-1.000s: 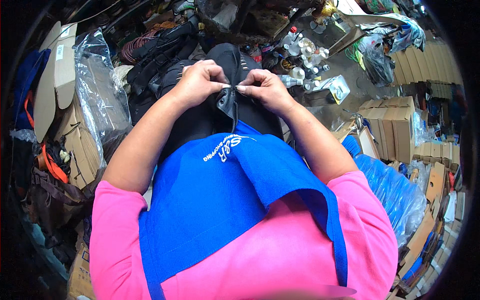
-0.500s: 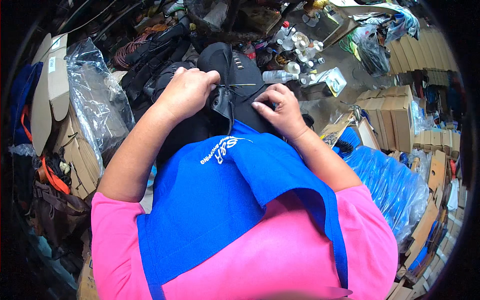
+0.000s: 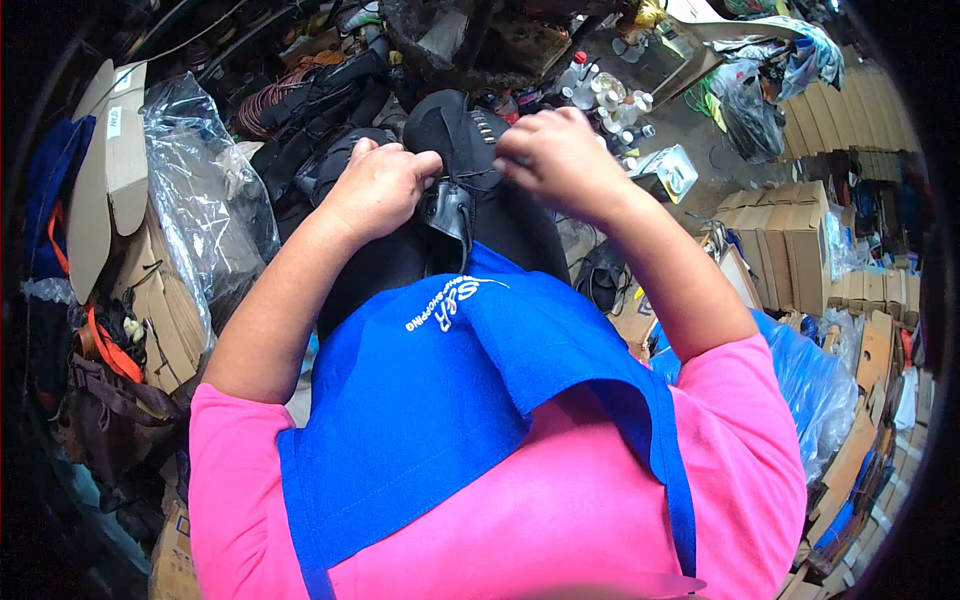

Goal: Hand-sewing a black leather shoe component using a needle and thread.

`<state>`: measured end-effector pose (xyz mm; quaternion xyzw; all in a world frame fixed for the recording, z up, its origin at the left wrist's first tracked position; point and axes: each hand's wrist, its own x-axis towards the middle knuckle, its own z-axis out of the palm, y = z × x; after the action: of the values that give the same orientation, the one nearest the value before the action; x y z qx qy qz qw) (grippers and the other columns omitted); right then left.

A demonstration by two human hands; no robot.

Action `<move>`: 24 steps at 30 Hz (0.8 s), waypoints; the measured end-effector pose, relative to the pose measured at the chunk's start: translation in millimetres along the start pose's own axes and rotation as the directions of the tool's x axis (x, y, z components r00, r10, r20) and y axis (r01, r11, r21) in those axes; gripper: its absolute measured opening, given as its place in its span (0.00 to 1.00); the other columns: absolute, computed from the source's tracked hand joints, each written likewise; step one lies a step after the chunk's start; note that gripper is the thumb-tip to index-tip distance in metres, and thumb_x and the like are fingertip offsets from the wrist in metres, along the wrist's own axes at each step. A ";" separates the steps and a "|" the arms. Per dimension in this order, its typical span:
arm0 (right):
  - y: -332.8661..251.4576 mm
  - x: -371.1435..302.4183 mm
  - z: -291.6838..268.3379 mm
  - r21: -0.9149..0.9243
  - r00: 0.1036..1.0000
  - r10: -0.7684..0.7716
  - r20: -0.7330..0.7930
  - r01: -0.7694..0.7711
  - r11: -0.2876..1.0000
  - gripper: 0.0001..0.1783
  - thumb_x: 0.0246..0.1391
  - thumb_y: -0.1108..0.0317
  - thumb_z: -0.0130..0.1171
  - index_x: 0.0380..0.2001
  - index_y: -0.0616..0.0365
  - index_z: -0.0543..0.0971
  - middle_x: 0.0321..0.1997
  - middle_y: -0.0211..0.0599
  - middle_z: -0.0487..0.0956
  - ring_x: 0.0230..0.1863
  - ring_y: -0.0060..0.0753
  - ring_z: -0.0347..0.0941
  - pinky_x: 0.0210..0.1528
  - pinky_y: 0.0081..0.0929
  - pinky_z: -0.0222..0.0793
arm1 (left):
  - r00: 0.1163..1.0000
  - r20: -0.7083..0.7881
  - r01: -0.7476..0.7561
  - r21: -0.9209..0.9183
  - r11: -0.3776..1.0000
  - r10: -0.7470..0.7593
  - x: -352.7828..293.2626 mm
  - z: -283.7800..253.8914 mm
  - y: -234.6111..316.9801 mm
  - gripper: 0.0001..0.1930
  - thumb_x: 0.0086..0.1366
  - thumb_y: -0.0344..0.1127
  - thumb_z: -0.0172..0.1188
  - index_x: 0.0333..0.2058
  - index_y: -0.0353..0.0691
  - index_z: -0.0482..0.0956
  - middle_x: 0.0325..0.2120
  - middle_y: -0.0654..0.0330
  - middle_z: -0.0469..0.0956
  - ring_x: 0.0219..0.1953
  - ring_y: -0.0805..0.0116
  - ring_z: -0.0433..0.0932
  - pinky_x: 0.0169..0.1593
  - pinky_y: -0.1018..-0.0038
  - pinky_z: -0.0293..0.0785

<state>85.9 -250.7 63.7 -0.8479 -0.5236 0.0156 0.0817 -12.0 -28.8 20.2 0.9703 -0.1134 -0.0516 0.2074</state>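
Observation:
A black shoe (image 3: 437,120) with a row of pale stitches or lacing lies over my dark-clothed lap. Nearer me, a black leather flap (image 3: 447,212) with an eyelet stands up from it. My left hand (image 3: 378,190) is closed in a pinch at the left side of the shoe; what its fingertips grip is hidden. My right hand (image 3: 560,165) is closed, held just right of the stitches, its fingertips turned away from view. Between the two hands runs a thin dark thread (image 3: 474,174), its right end passing to my right fingers.
Small bottles and jars (image 3: 612,100) stand on the floor beyond my right hand. Stacked cardboard (image 3: 775,240) and a blue plastic-wrapped bundle (image 3: 800,370) lie to the right. On the left are clear plastic sheeting (image 3: 205,190) and cardboard pieces (image 3: 128,150). A blue apron (image 3: 420,400) covers my front.
My right hand has moved up and slightly left, from beside my thigh to next to the stitches, and its fingers have closed. My left hand stays almost in place.

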 end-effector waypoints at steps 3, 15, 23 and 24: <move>-17.5 13.7 11.4 -0.193 0.976 -0.070 0.205 0.111 0.975 0.07 0.49 0.66 0.52 0.32 0.47 0.78 0.32 0.31 0.80 0.42 0.35 0.76 0.46 0.38 0.62 | 1.000 0.015 -0.019 0.011 1.000 0.019 1.6 -0.7 0.4 0.05 0.60 0.33 0.53 0.35 0.45 0.75 0.27 0.58 0.76 0.38 0.58 0.74 0.46 0.62 0.60; 56.9 -24.0 32.6 -0.055 0.996 -0.019 0.092 0.024 0.998 0.09 0.48 0.72 0.50 0.33 0.47 0.74 0.26 0.36 0.75 0.39 0.42 0.74 0.48 0.39 0.64 | 0.996 -0.082 -0.026 0.164 0.986 0.040 -69.6 -31.2 -56.8 0.07 0.54 0.26 0.50 0.32 0.45 0.72 0.27 0.60 0.76 0.36 0.61 0.75 0.46 0.65 0.62; 75.2 -33.5 -3.3 0.998 0.823 0.565 0.063 -0.060 -0.024 0.09 0.56 0.63 0.60 0.33 0.59 0.78 0.33 0.28 0.76 0.36 0.23 0.74 0.44 0.23 0.69 | 0.819 -0.195 0.207 -0.776 0.596 -0.539 -112.1 -78.1 -110.3 0.02 0.63 0.29 0.55 0.33 0.39 0.75 0.32 0.60 0.79 0.35 0.67 0.74 0.43 0.75 0.66; 68.4 -15.0 1.9 0.979 0.858 0.513 -0.024 0.124 -0.162 0.11 0.60 0.62 0.56 0.37 0.60 0.76 0.37 0.32 0.77 0.39 0.27 0.75 0.51 0.31 0.70 | 0.853 -0.275 -0.075 -0.906 0.417 -0.443 -92.7 -81.5 -86.5 0.04 0.66 0.31 0.54 0.33 0.38 0.74 0.32 0.59 0.78 0.35 0.67 0.74 0.44 0.74 0.68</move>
<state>139.5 -293.8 50.3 -0.5440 -0.1560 0.2319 0.7912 -72.6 102.2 63.4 0.6974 0.0976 0.1133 0.7009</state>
